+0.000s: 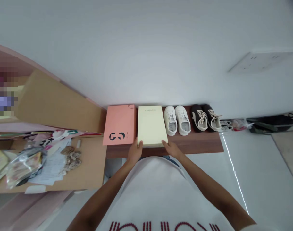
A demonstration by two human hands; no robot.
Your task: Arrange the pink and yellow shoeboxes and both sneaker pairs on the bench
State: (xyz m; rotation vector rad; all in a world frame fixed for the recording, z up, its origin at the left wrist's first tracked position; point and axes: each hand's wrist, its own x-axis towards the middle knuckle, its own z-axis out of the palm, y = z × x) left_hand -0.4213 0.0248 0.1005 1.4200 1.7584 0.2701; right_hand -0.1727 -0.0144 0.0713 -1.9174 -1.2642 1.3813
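Observation:
A pale yellow shoebox [151, 126] with small lettering along its far edge lies on a dark wooden shelf [196, 144]. My left hand [135, 152] grips its near left corner, thumb on top and fingers out of sight. At the near right corner my right hand [171, 148] holds it the same way. Left of it lies a pink box [120, 123] with a black printed mark, close to my left hand. A pair of white sneakers [177, 120] stands just to the right of the yellow shoebox, and black sneakers [206, 117] with pale laces stand farther right.
On the left, a cardboard-coloured desk [91, 166] carries papers, a clear plastic bag [26, 168] and patterned scrunchies [73, 158]. A brown panel [57, 102] rises beside the pink box. The wall is behind the shelf. Bags [271, 123] and more shoes lie on the floor at right.

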